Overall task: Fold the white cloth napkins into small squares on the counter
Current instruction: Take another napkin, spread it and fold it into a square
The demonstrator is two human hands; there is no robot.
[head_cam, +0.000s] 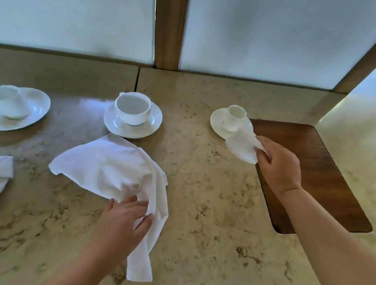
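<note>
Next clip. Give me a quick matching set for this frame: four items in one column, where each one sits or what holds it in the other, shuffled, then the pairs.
Items
1. large napkin
2. small folded cloth
3. middle cup
4. wooden board

Places
A. set into the counter at the right
B. gripped by the left hand
C. on a saucer, just beyond the big cloth
D. held by the right hand beside the right saucer

Pairs: 1-B, 2-D, 3-C, 4-A

Three cups [132,107] on three saucers [131,127], three white napkins [109,165], one wooden board [312,174].
</note>
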